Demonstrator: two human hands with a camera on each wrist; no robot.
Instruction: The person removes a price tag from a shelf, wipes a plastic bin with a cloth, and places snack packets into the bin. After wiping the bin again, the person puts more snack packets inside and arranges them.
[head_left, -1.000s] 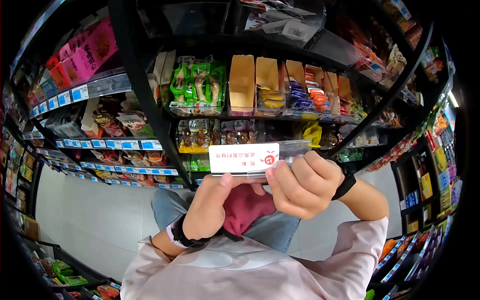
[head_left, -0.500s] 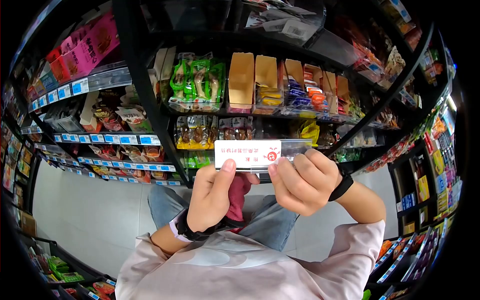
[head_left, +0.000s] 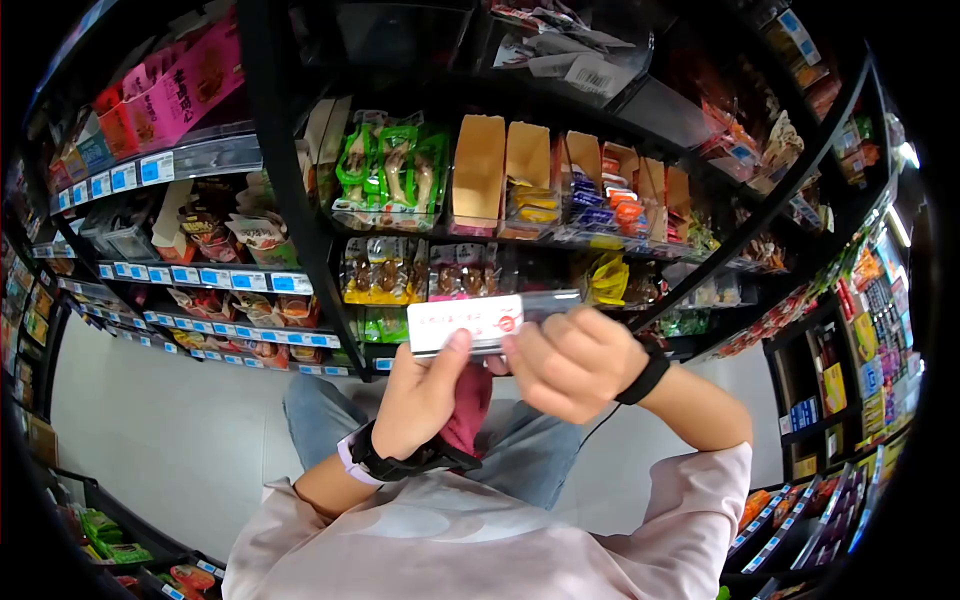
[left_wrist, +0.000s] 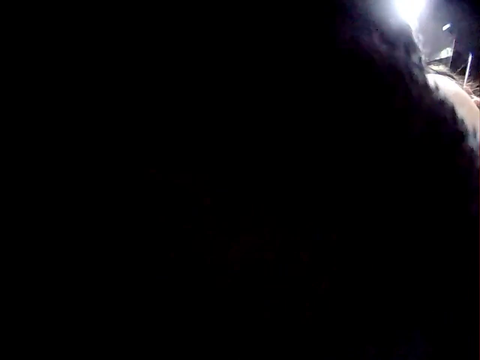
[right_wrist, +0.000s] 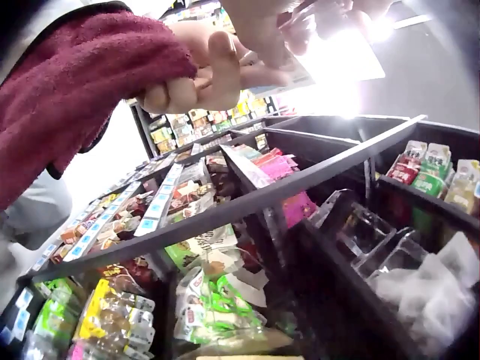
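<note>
White card (head_left: 465,313) is held in the head view before the shelves (head_left: 289,190), its lower edge gripped by the left hand (head_left: 418,402), its right end by the right hand (head_left: 575,367). Left wrist view: nearly all is blacked out. Right wrist view: room is left between red cloth (right_wrist: 97,79) and black shelf edge (right_wrist: 300,182).

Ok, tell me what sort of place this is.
Probably a shop, likely its snack section: it has rows of blue-and-white shelf labels, matching green packs displayed side by side, and an open cardboard box holding small yellow packets.
</note>
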